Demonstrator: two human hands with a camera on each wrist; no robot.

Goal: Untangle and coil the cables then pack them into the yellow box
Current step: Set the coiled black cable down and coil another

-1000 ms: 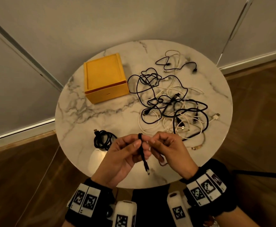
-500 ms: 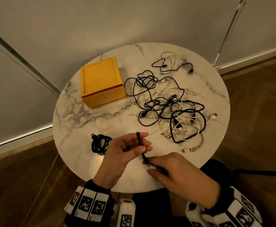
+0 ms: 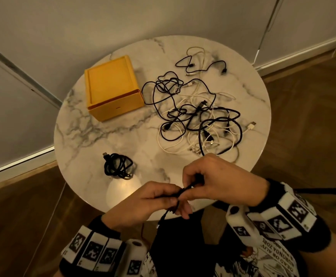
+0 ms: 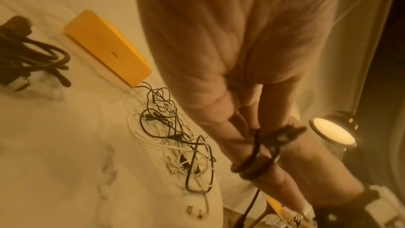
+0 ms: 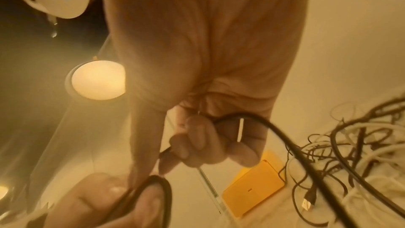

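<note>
Both hands' fingers curl & pinch one thin black cable (image 3: 180, 193): left hand (image 3: 155, 200) grips its loops, right hand (image 3: 219, 180) holds the strand, both at near edge of round white marble table (image 3: 103, 140). Closed yellow square box (image 3: 113, 87) sits far-left on table; tangled black & white cables (image 3: 199, 118) lie just right of box; coiled black cable (image 3: 118, 165) nearer than box.

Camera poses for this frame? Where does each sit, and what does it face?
Head: above, looking down at the table; both hands and wristbands show.
Left wrist: along the left hand toward the cable pile.
Right wrist: along the right hand, fingers round a black cable.
All three show the yellow box.
</note>
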